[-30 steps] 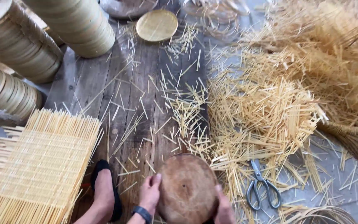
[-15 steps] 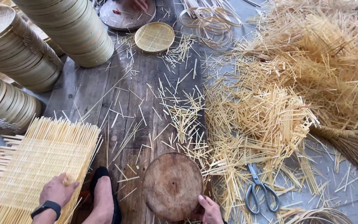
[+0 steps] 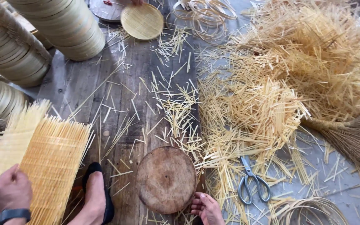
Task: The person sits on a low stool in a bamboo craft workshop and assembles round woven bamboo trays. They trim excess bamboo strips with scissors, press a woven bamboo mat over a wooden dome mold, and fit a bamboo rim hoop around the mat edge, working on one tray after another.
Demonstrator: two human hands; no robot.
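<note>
My left hand (image 3: 10, 191) is at the lower left, closed on the near edge of a woven bamboo mat (image 3: 53, 162). The mat's top sheet is lifted and tilted above the pile under it. My right hand (image 3: 207, 207) is at the bottom centre, its fingers loosely curled and touching the lower right rim of a round, worn wooden block (image 3: 166, 179) lying flat on the planks. A foot in a black sandal (image 3: 98, 196) rests between the mat and the block.
Grey-handled scissors (image 3: 253, 183) lie right of the block. A large heap of cut bamboo strips (image 3: 280, 83) fills the right, with a straw broom (image 3: 351, 137) beside it. Stacked bamboo rings (image 3: 63, 25) stand upper left; a round woven disc (image 3: 142, 21) and hoops (image 3: 205, 10) lie beyond.
My left hand left the wooden block and took hold of the woven mat, raising its top sheet. My right hand stayed by the block's right rim.
</note>
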